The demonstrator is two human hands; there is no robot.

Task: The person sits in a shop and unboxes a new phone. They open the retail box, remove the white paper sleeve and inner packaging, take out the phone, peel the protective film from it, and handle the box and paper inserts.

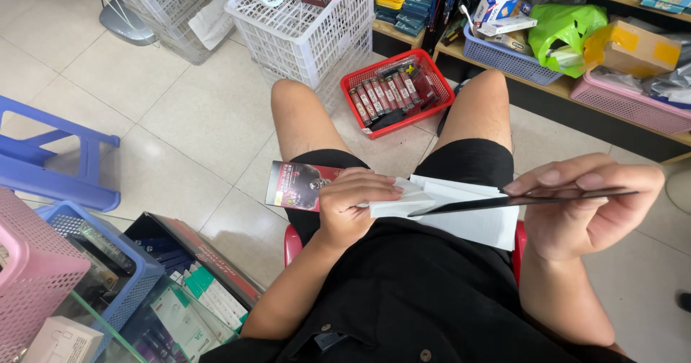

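While resting on the lap, the left hand (353, 201) pins a red printed card packet (299, 185) and folded white paper sheets (461, 208); beside the sheets, the right hand (586, 208) pinches a thin black flat strip (504, 202).

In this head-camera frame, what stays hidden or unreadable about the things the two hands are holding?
- Thin dark sheet in the right hand: seen edge-on, so its faces are hidden.
- White paper stack on the lap: its left end is covered by the left hand.
- Red and black printed card: its right part is hidden under the left hand.
- Red basket on the floor: the packs inside are too small to identify.
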